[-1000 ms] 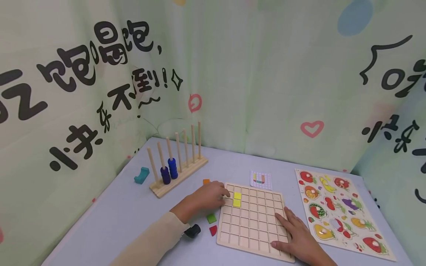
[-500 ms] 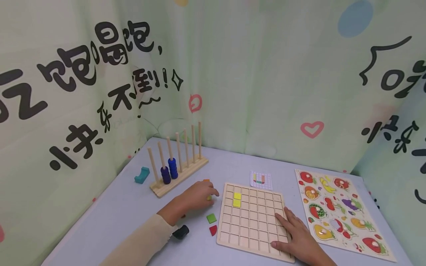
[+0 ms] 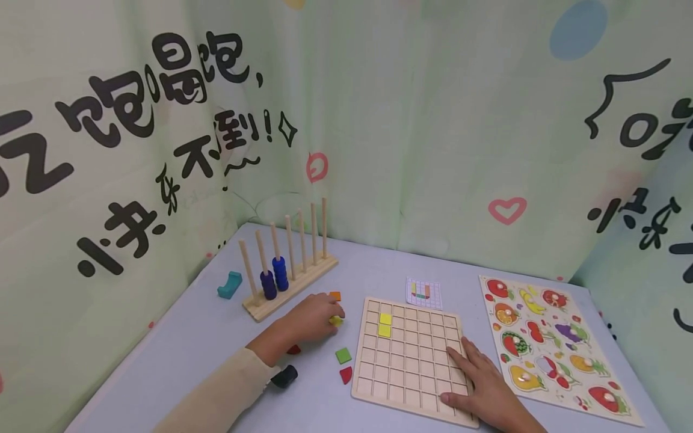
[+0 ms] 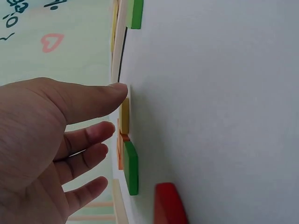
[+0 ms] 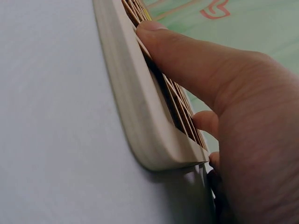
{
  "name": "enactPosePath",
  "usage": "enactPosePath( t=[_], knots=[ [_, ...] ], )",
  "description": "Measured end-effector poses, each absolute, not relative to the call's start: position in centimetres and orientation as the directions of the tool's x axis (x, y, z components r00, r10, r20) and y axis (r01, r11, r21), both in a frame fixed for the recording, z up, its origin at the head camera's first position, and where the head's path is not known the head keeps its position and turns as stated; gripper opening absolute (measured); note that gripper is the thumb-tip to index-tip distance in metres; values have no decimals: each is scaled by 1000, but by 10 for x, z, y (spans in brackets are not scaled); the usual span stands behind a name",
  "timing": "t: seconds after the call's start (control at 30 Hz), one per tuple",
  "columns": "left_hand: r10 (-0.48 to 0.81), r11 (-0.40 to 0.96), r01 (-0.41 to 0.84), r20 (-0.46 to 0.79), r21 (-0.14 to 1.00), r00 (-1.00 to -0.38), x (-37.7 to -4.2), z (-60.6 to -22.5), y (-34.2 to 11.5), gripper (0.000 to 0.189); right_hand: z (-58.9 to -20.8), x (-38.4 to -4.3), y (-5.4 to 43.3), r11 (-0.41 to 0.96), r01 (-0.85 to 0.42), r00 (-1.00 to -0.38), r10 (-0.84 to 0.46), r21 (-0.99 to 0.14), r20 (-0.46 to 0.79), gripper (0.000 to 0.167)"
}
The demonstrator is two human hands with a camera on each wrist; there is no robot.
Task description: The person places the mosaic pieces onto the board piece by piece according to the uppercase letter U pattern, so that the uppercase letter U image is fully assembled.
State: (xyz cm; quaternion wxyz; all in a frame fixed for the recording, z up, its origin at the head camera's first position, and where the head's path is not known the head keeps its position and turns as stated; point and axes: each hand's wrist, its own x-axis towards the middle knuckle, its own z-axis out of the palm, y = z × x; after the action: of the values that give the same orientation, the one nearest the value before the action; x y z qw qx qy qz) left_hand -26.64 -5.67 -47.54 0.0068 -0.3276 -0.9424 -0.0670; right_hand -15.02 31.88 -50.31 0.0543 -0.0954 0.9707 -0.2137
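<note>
My left hand (image 3: 310, 319) is at the loose yellow tile (image 3: 336, 322) on the worktop (image 3: 130, 367), left of the grid board (image 3: 403, 376); I cannot tell whether I'm pinching it. My right hand (image 3: 483, 385) spreads across the board's right edge, probably to steady it.

A pale green curtain (image 3: 400, 132) rises behind the surface (image 3: 178, 361) and along its left and right sides, softly creased. It bears bold black lettering (image 3: 103, 258), a pink heart (image 3: 508, 222) and a blue blob (image 3: 579, 30). The surface is plain, pale bluish white, under soft, even light.
</note>
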Motion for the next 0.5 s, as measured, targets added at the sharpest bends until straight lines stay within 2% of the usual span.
enactPosePath(
  t=[0.23, 0.5],
  knots=[
    [626, 769, 629, 66, 116, -777, -268, -479, -60, 25, -503, -150, 319, 895, -158, -977, -204, -418, -68, 102],
    [598, 790, 600, 57, 123, -799, -271, -481, -57, 31, -505, -150, 319, 898, -157, -977, -201, -412, -66, 103]
  ],
)
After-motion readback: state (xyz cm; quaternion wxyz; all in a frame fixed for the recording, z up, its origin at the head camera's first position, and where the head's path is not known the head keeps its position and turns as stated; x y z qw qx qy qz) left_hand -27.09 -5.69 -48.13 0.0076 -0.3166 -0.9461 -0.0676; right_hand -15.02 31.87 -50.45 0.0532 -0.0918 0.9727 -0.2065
